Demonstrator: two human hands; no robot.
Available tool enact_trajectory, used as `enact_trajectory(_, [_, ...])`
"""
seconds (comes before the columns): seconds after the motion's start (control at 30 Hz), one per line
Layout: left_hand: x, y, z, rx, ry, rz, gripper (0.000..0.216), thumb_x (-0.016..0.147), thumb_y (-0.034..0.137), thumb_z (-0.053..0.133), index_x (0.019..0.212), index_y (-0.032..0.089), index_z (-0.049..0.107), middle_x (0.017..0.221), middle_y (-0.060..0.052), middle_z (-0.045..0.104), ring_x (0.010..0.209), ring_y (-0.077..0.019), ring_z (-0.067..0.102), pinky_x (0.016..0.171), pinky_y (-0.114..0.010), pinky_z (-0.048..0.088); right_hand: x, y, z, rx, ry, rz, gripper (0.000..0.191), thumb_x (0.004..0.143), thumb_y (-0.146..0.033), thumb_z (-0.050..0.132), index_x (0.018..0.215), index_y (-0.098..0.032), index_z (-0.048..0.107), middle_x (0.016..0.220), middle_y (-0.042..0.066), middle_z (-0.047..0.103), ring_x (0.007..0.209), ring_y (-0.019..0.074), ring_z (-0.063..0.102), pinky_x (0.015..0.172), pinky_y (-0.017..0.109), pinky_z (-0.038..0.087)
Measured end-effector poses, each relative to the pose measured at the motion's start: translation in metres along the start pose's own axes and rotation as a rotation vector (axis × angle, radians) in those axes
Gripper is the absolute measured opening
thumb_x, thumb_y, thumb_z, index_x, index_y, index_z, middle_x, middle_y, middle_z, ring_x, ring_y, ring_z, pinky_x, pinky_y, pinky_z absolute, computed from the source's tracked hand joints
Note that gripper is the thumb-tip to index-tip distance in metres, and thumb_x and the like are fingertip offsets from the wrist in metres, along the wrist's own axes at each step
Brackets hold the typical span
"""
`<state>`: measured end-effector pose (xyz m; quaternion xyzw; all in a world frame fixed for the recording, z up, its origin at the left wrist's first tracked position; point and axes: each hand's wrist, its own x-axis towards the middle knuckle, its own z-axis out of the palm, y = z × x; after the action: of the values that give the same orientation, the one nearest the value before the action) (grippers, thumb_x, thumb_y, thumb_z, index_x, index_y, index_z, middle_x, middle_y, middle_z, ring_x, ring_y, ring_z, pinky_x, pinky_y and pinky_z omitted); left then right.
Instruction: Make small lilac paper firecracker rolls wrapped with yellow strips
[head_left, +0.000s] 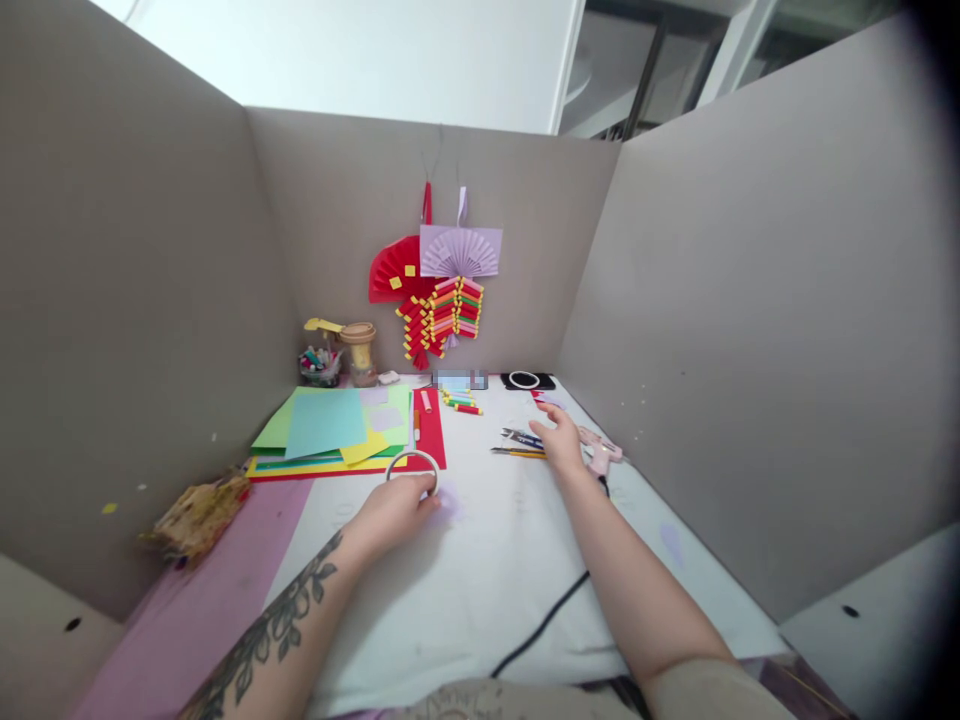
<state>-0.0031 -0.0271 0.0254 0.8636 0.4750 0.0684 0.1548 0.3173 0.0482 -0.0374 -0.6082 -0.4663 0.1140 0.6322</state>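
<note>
A thin whitish ring, which looks like a roll of tape, stands on edge in my left hand, pinched between thumb and fingers above the white table cover. My right hand reaches forward with its fingers apart and nothing visible in them. Just left of it lie dark-handled snips and a thin yellow pencil-like tool, partly covered by the hand. A pale pink glue gun rests to its right. Beyond the fingers are a small red piece and a lilac one.
Stacked coloured paper lies at left, beside several small paper rolls. Another white ring lies on a black phone-like slab. Paper fans hang at the back wall. A black cord crosses the front; grey panels enclose three sides.
</note>
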Motion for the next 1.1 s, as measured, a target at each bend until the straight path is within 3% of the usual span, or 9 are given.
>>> enact_trajectory(0.07, [0.000, 0.000, 0.000, -0.001, 0.007, 0.004, 0.020, 0.085, 0.036, 0.039, 0.080, 0.022, 0.052, 0.083, -0.004, 0.063, 0.076, -0.0189, 0.058, 0.061, -0.025, 0.036, 0.001, 0.000, 0.001, 0.093, -0.022, 0.077, 0.039, 0.061, -0.040, 0.062, 0.091, -0.015, 0.065, 0.099, 0.011, 0.066, 0.097, 0.0259, 0.056, 0.084, 0.037, 0.042])
enact_trajectory(0.17, [0.000, -0.001, 0.001, -0.003, 0.013, 0.009, 0.020, 0.086, 0.036, 0.038, 0.081, 0.022, 0.051, 0.084, -0.004, 0.063, 0.075, -0.0186, 0.057, 0.061, -0.025, 0.036, 0.000, -0.005, 0.002, 0.200, -0.029, 0.231, 0.037, 0.065, -0.050, 0.058, 0.074, -0.015, 0.064, 0.089, 0.011, 0.068, 0.089, 0.0250, 0.060, 0.073, 0.033, 0.045])
enact_trajectory(0.27, [0.001, -0.002, 0.001, -0.001, 0.018, 0.012, 0.019, 0.086, 0.035, 0.038, 0.080, 0.022, 0.051, 0.084, -0.004, 0.062, 0.076, -0.0188, 0.057, 0.062, -0.025, 0.036, -0.003, -0.009, 0.003, 0.233, -0.068, 0.320, 0.042, 0.072, -0.056, 0.048, 0.065, -0.016, 0.061, 0.096, 0.012, 0.068, 0.090, 0.0239, 0.060, 0.067, 0.030, 0.046])
enact_trajectory(0.4, [0.001, -0.001, 0.001, 0.000, 0.021, 0.013, 0.019, 0.086, 0.034, 0.037, 0.080, 0.021, 0.050, 0.084, -0.004, 0.063, 0.077, -0.0192, 0.058, 0.060, -0.025, 0.034, -0.004, -0.005, 0.003, 0.108, -0.068, 0.174, 0.034, 0.068, -0.046, 0.054, 0.079, -0.016, 0.064, 0.095, 0.011, 0.067, 0.087, 0.0234, 0.059, 0.072, 0.033, 0.046])
enact_trajectory(0.53, [0.000, 0.001, -0.001, 0.002, 0.024, 0.005, 0.019, 0.086, 0.034, 0.037, 0.079, 0.021, 0.050, 0.085, -0.004, 0.063, 0.078, -0.0193, 0.058, 0.060, -0.025, 0.034, -0.003, 0.000, 0.002, 0.027, -0.043, 0.031, 0.045, 0.059, -0.034, 0.062, 0.099, -0.014, 0.064, 0.104, 0.012, 0.063, 0.091, 0.0232, 0.058, 0.081, 0.036, 0.045])
enact_trajectory(0.67, [0.000, 0.000, 0.000, 0.005, 0.025, 0.003, 0.020, 0.087, 0.035, 0.037, 0.081, 0.022, 0.050, 0.085, -0.004, 0.063, 0.079, -0.0195, 0.058, 0.061, -0.025, 0.035, -0.005, -0.007, 0.002, 0.141, -0.050, 0.142, 0.035, 0.060, -0.037, 0.065, 0.086, -0.013, 0.064, 0.073, 0.006, 0.066, 0.061, 0.0165, 0.057, 0.059, 0.029, 0.046])
enact_trajectory(0.8, [0.002, -0.003, 0.002, 0.010, 0.039, 0.018, 0.020, 0.087, 0.035, 0.037, 0.081, 0.022, 0.050, 0.084, -0.003, 0.063, 0.078, -0.0194, 0.058, 0.059, -0.025, 0.034, -0.008, -0.020, 0.001, 0.242, -0.036, 0.297, 0.038, 0.065, -0.049, 0.062, 0.081, -0.014, 0.061, 0.049, -0.001, 0.058, 0.037, 0.0096, 0.044, 0.038, 0.021, 0.033])
enact_trajectory(1.0, [0.002, -0.005, 0.004, 0.023, 0.050, 0.018, 0.020, 0.087, 0.035, 0.037, 0.081, 0.022, 0.050, 0.081, -0.003, 0.062, 0.075, -0.0195, 0.058, 0.057, -0.025, 0.032, -0.009, -0.023, 0.000, 0.349, -0.072, 0.341, 0.047, 0.074, -0.057, 0.049, 0.087, -0.014, 0.062, 0.063, 0.006, 0.067, 0.056, 0.0147, 0.062, 0.047, 0.021, 0.042])
enact_trajectory(1.1, [0.001, -0.004, 0.003, 0.014, 0.057, 0.014, 0.020, 0.087, 0.035, 0.036, 0.081, 0.022, 0.051, 0.080, -0.004, 0.062, 0.074, -0.0194, 0.058, 0.056, -0.025, 0.030, -0.009, -0.022, 0.002, 0.397, -0.072, 0.308, 0.042, 0.069, -0.051, 0.059, 0.090, -0.015, 0.062, 0.075, 0.006, 0.069, 0.068, 0.0156, 0.064, 0.054, 0.022, 0.046])
